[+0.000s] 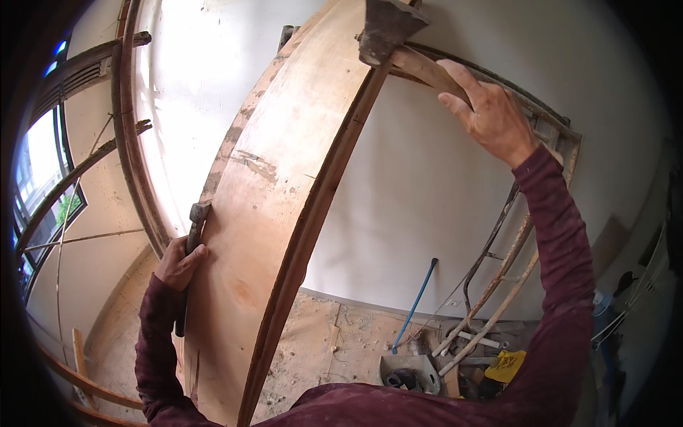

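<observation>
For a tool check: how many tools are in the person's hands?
2: a dark hammer in the left hand, beside the wooden panel; a hatchet-like tool in the right hand, at the panel's upper right edge. None seems hidden.

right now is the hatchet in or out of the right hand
In: the right hand holds the hatchet by its wooden handle, with the metal head beyond the hand.

Dark maroon top (356, 402), long wrinkled sleeves (558, 220), perhaps a little dusty
</observation>
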The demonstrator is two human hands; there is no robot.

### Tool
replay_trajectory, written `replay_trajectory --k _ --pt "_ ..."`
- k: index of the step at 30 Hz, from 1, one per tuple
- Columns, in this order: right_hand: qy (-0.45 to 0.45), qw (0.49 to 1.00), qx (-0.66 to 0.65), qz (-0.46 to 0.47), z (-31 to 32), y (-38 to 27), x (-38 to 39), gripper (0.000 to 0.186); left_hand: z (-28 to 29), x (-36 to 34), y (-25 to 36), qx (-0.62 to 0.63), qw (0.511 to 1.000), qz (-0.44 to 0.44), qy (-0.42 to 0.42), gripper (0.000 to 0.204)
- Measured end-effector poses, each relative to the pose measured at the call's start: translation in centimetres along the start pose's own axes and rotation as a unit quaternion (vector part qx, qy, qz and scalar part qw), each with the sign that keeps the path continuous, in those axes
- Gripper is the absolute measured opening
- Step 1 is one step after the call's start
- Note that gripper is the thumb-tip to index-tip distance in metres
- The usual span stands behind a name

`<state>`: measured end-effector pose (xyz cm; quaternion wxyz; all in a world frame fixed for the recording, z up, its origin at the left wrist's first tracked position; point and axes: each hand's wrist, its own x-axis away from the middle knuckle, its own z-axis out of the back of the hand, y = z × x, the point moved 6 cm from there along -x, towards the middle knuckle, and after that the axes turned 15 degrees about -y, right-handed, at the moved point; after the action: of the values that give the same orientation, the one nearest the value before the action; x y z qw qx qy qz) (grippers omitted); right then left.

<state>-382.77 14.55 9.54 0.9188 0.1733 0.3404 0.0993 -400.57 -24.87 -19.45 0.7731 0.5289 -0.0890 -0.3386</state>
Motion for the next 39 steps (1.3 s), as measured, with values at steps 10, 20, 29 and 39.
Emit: replay_trajectory --k 10,20,29,39 --pt "-0.189 0.968 0.122 -0.113 -3.1 -1.4 -5.7 0.048 -1.0 -0.7 0.5 -0.027 0.999 -0.043 0.02 0.04" --pt "0.28 0.959 -0.039 -0.036 5.1 -3.8 -5.8 0.058 -1.2 -0.9 0.5 -0.059 0.998 -0.024 0.013 0.038" --pt "-0.142 0.974 0.171 -0.048 1.5 -2.8 -7.6 0.05 -1.0 -1.1 0.6 -0.015 0.997 -0.078 0.024 0.042" --pt "-0.113 0.981 0.13 -0.084 -1.0 -1.9 -6.0 0.05 -0.6 -0.8 0.7 -0.034 0.995 -0.088 0.022 0.041"
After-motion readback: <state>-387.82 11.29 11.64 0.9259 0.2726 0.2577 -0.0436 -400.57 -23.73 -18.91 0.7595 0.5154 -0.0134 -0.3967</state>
